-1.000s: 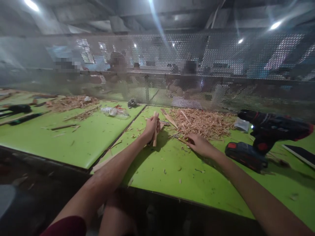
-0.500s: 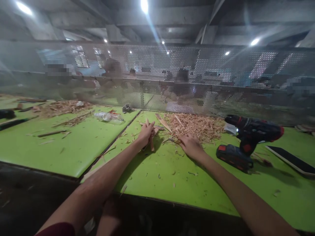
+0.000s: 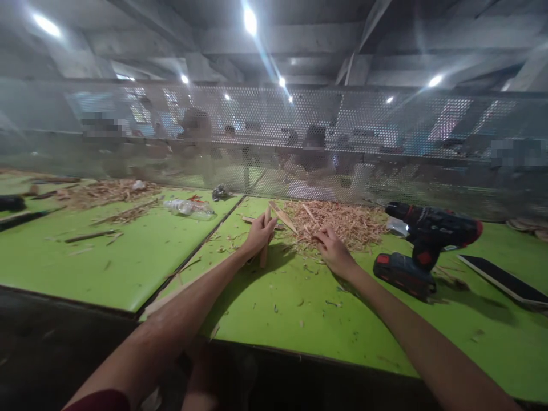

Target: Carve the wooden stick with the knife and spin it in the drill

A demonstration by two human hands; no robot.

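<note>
My left hand (image 3: 260,233) is closed round a narrow wooden strip (image 3: 264,254), which sticks out above and below the fingers. Just beyond it, another thin piece (image 3: 250,220) lies on the green table (image 3: 282,308). My right hand (image 3: 333,249) is at the near left edge of a heap of wood shavings (image 3: 346,222), fingers pinched together; whatever is between them is too small to make out. A flat pointed wooden piece (image 3: 282,217) lies between the hands, against the shavings.
A cordless drill (image 3: 428,245) stands on the right, with a dark flat block (image 3: 505,278) beyond it. To the left are a clear plastic bottle (image 3: 189,208), a dark stick (image 3: 89,236) and more shavings (image 3: 107,193). A perforated screen (image 3: 274,137) runs behind the table.
The strip in my left hand has turned more upright. My right hand has drawn its fingers together, and the thin tool-like piece seen beside its fingertips is no longer visible. The view has shifted slightly.
</note>
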